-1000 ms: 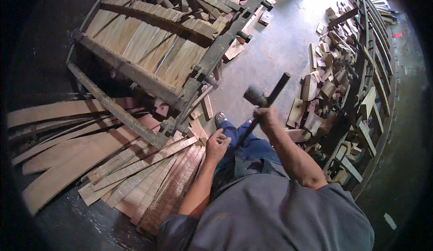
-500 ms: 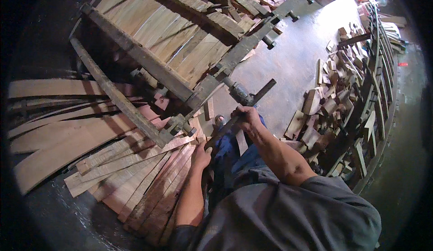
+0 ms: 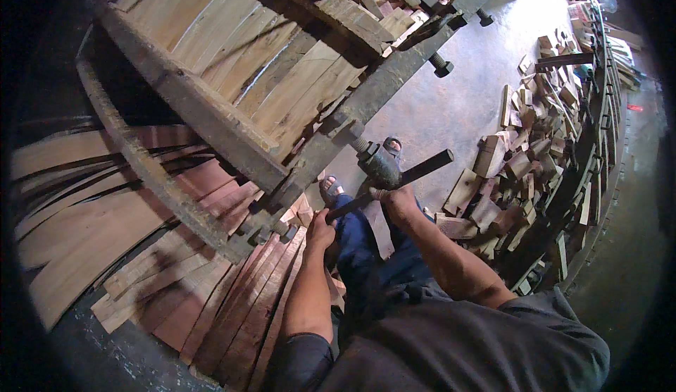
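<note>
Gripping a long dark metal bar with both hands, the person stands over a heavy wooden clamping frame packed with curved wooden staves. The left hand closes its fingers around the bar's lower end, near the frame's corner; the right hand wraps around the bar near its middle, just below a bulky socket head seated on a threaded bolt of the frame's dark iron side beam. The bar slants up to the right, its free end over the concrete floor. Loose staves lie fanned out at left, and short wood offcuts are heaped at right. Two sandalled feet show beneath the bar
</note>
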`<state>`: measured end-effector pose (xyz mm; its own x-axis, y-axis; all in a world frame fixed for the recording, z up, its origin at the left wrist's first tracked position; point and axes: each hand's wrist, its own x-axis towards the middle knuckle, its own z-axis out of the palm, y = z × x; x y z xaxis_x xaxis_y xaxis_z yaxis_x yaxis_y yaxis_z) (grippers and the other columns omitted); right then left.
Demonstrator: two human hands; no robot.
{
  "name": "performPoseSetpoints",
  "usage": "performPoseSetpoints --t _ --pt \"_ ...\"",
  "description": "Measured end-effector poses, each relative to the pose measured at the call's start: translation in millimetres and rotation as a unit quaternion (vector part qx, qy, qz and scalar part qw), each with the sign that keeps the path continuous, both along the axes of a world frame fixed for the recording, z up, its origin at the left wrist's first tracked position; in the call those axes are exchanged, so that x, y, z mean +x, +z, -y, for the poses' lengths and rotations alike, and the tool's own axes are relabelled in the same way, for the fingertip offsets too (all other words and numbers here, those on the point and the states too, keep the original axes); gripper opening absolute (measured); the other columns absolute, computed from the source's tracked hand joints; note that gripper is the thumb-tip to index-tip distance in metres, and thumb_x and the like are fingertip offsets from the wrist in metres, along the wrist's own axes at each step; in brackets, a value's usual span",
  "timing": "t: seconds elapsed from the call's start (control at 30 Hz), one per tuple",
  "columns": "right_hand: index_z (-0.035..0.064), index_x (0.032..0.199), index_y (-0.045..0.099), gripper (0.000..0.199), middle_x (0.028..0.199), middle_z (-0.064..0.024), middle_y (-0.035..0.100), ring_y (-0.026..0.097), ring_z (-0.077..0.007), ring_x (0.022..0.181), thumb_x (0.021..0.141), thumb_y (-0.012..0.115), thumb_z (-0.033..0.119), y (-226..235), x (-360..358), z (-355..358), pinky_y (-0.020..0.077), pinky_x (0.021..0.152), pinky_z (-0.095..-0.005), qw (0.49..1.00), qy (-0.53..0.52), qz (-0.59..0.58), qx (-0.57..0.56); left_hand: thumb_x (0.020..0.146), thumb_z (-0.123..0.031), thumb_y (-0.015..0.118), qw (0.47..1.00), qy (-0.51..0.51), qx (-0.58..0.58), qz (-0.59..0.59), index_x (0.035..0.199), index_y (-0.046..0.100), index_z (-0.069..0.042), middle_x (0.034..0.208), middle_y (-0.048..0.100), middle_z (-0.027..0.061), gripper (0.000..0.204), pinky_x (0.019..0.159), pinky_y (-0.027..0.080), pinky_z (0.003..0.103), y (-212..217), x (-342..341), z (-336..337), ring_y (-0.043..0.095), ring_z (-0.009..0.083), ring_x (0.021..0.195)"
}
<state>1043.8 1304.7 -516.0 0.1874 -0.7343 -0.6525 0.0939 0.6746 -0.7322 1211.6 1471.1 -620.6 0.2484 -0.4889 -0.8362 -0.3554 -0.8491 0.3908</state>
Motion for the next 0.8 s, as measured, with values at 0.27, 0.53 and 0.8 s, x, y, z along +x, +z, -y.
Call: performPoseSetpoints --t 0.27,0.53,0.8 --pt "0.0003 0.093 0.062 0.016 0.083 -0.0068 0.065 0.06 -0.0151 0.076 0.078 0.067 0.0 16 -7 14 0.0496 0.067 -0.0313 0.975 0.119 -0.189 -0.006 0.084 -0.018 0.066 0.957 -0.101 -0.269 -0.036 0.126 0.051 -0.002 0.116 0.058 0.0223 0.048 0.095 0.045 0.044 -116 -31 7 0.055 0.0406 0.11" --pt "0.0055 0.106 0.058 0.028 0.097 -0.0066 0.065 0.061 -0.0208 0.083 0.082 0.072 0.01 -14 1 3 0.0496 0.075 -0.034 0.964 0.085 -0.203 -0.148 0.081 -0.023 0.069 0.917 -0.124 -0.38 -0.011 0.12 0.052 0.0 0.117 0.057 0.0215 0.048 0.097 0.042 0.047 -99 -43 80 0.054 0.0407 0.11" --pt "0.0012 0.1 0.061 0.023 0.089 -0.0053 0.064 0.059 -0.0155 0.079 0.079 0.071 0.003 -14 4 7 0.0488 0.071 -0.0292 0.975 0.088 -0.179 -0.098 0.077 -0.021 0.072 0.954 -0.05 -0.273 -0.113 0.091 0.062 -0.005 0.086 0.065 0.0156 0.024 0.073 0.049 0.041 -83 -33 68 0.062 0.0336 0.081"
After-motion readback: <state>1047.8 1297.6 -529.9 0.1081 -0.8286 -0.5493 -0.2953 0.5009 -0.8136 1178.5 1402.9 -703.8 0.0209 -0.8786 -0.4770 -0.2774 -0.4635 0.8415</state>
